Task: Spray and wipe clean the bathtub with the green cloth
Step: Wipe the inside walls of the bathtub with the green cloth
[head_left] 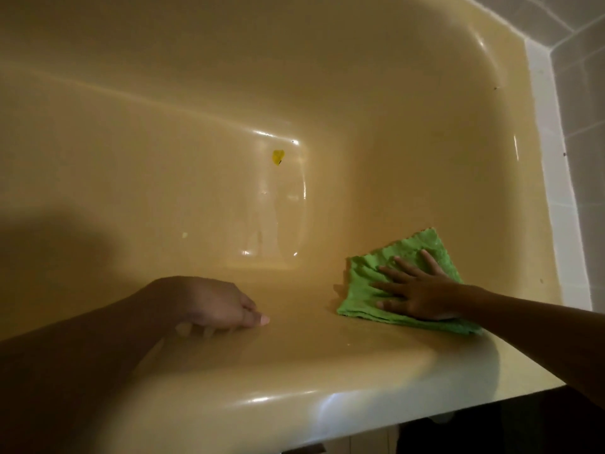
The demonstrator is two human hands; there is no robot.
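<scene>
Nearest, the bathtub's broad, glossy cream-yellow rim runs across the bottom of the view, with highlights on its rounded lip. The left hand rests on the inner slope of this rim. Its fingers are clenched under the palm, the thumb points right, and nothing is seen in its grasp. To the right, at the near corner of the tub, the green cloth lies folded on the rim's inner curve. The right hand lies flat on top of it, fingers released, straight and spread, pressing the cloth to the enamel. The two hands are well apart.

Beyond, the tub floor is shiny, with a small yellow speck on it and a few faint marks nearby. The far wall of the tub rises smooth and dim. Along the right side, a white strip borders the tub, and grey wall tiles stand behind it.
</scene>
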